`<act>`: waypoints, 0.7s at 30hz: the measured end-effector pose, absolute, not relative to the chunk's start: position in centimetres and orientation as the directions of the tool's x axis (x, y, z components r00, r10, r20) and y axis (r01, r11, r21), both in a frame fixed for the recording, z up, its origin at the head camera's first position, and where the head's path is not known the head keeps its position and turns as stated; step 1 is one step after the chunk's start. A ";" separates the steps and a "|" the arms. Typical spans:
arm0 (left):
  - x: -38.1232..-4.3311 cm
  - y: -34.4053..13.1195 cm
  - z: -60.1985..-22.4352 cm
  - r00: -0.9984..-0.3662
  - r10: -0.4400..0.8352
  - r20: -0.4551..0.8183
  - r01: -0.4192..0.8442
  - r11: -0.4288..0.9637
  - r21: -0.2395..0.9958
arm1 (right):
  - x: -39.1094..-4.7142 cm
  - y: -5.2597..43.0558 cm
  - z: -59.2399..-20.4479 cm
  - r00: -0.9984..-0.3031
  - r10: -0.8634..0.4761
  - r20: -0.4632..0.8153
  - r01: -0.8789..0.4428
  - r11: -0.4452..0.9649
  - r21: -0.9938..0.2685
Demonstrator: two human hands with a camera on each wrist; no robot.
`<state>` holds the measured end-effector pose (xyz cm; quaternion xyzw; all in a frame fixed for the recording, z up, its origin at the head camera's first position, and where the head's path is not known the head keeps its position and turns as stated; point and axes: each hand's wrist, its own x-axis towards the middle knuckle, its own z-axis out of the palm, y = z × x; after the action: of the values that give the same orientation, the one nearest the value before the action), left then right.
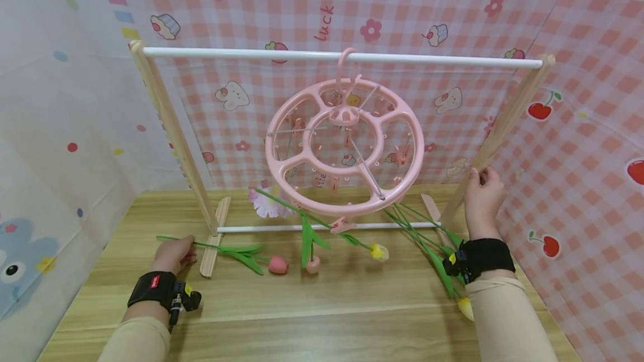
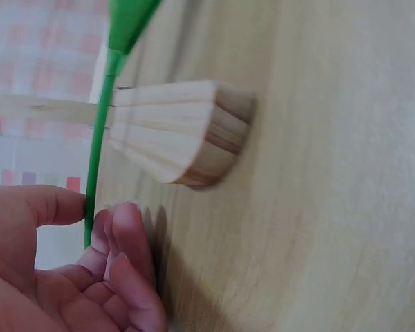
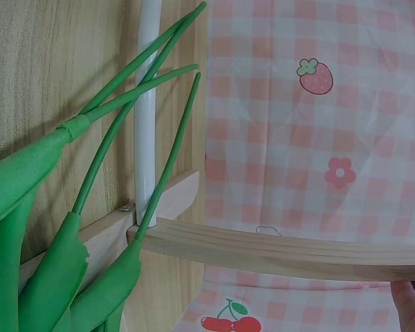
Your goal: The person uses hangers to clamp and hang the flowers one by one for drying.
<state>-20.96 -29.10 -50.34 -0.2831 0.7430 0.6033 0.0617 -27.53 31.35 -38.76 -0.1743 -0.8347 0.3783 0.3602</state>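
My left hand [image 1: 173,253] is low at the left, just above the tabletop. Its thumb and finger pinch the green stem [image 2: 95,162] of an artificial tulip, whose pink bloom [image 1: 278,264] points right. This stem passes over the left wooden foot [image 2: 166,128] of a rack. Over at the right, my right hand [image 1: 484,200] grips the rack's wooden post [image 1: 503,119] partway up; only its fingertips [image 3: 407,304] show in the right wrist view. Between the hands, a round pink clip hanger [image 1: 418,144] hangs tilted from the rack's white top bar [image 1: 226,53].
A yellow tulip [image 1: 379,252] and a pale pink one [image 1: 313,265] are below the hanger, with a lilac-white flower [image 1: 269,205] behind. Several green stems [image 3: 107,149] lie by the right foot; a yellow bloom [image 1: 465,309] is partly under my right forearm. Patterned cloth surrounds the table.
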 end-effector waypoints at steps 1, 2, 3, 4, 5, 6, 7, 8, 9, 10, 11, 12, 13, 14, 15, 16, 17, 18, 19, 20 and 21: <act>-20.9 -29.1 -50.2 -0.820 -0.342 -0.460 -0.505 0.055 0.861 | -27.5 31.4 -38.8 -0.675 0.565 0.474 0.020 0.657 -0.754; -20.9 -29.2 -50.1 -0.806 -0.339 -0.485 -0.521 0.017 0.853 | -27.5 31.4 -38.8 -0.674 0.566 0.476 0.021 0.658 -0.753; -20.9 -29.2 -50.0 -0.795 -0.336 -0.506 -0.535 -0.007 0.845 | -27.5 31.4 -38.8 -0.671 0.566 0.479 0.020 0.660 -0.751; -20.8 -29.3 -49.8 -0.786 -0.328 -0.524 -0.546 -0.027 0.837 | -27.5 31.4 -38.8 -0.669 0.567 0.481 0.020 0.660 -0.751; -20.7 -29.3 -49.7 -0.780 -0.317 -0.540 -0.556 -0.046 0.830 | -27.5 31.4 -38.8 -0.668 0.567 0.482 0.018 0.660 -0.751; -20.6 -29.3 -49.5 -0.774 -0.306 -0.555 -0.562 -0.071 0.824 | -27.5 31.5 -38.8 -0.668 0.567 0.482 0.017 0.659 -0.752; -20.5 -29.4 -49.4 -0.773 -0.290 -0.564 -0.563 -0.097 0.821 | -27.5 31.5 -38.8 -0.672 0.566 0.478 0.014 0.655 -0.755; -20.4 -29.4 -49.2 -0.775 -0.271 -0.571 -0.562 -0.119 0.819 | -27.5 31.5 -38.8 -0.676 0.565 0.473 0.012 0.650 -0.760; -20.3 -29.4 -49.1 -0.779 -0.249 -0.575 -0.555 -0.152 0.818 | -27.5 31.5 -38.8 -0.681 0.564 0.467 0.009 0.644 -0.765; -20.2 -29.4 -49.0 -0.784 -0.224 -0.579 -0.548 -0.188 0.815 | -27.5 31.5 -38.8 -0.686 0.563 0.461 0.007 0.639 -0.770; -20.1 -29.4 -48.9 -0.789 -0.198 -0.582 -0.542 -0.224 0.810 | -27.5 31.5 -38.8 -0.692 0.562 0.454 0.006 0.633 -0.774; -20.0 -29.4 -48.8 -0.793 -0.175 -0.584 -0.535 -0.258 0.804 | -27.5 31.5 -38.8 -0.696 0.560 0.449 0.005 0.629 -0.777; -19.9 -29.4 -48.8 -0.797 -0.155 -0.584 -0.529 -0.291 0.797 | -27.5 31.6 -38.8 -0.698 0.559 0.447 0.005 0.628 -0.778; -19.9 -29.3 -48.7 -0.799 -0.137 -0.586 -0.524 -0.319 0.790 | -27.5 31.6 -38.8 -0.699 0.558 0.448 0.003 0.628 -0.778; -19.9 -29.3 -48.7 -0.801 -0.124 -0.585 -0.519 -0.344 0.783 | -27.5 31.6 -38.8 -0.699 0.557 0.448 0.003 0.629 -0.778; -19.8 -29.3 -48.7 -0.807 -0.109 -0.580 -0.512 -0.360 0.780 | -27.5 31.6 -38.8 -0.700 0.556 0.447 0.004 0.629 -0.777; -19.8 -29.3 -48.7 -0.814 -0.099 -0.572 -0.505 -0.366 0.782 | -27.5 31.6 -38.8 -0.701 0.555 0.447 0.004 0.630 -0.776; -19.8 -29.2 -48.6 -0.823 -0.090 -0.561 -0.497 -0.365 0.787 | -27.5 31.6 -38.8 -0.703 0.555 0.445 0.004 0.629 -0.777; -19.7 -29.1 -48.5 -0.833 -0.084 -0.547 -0.487 -0.360 0.796 | -27.5 31.6 -38.8 -0.703 0.554 0.447 0.002 0.629 -0.777; -19.7 -29.0 -48.4 -0.841 -0.079 -0.535 -0.477 -0.356 0.804 | -27.5 31.7 -38.8 -0.704 0.552 0.447 0.000 0.629 -0.777; -19.6 -28.9 -48.3 -0.852 -0.074 -0.519 -0.464 -0.354 0.812 | -27.5 31.7 -38.8 -0.706 0.552 0.445 0.000 0.628 -0.778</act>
<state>-19.64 -28.89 -48.27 -0.2425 0.5548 0.7862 0.1240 -27.47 31.71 -38.78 -0.1655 -0.8331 0.3984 0.3462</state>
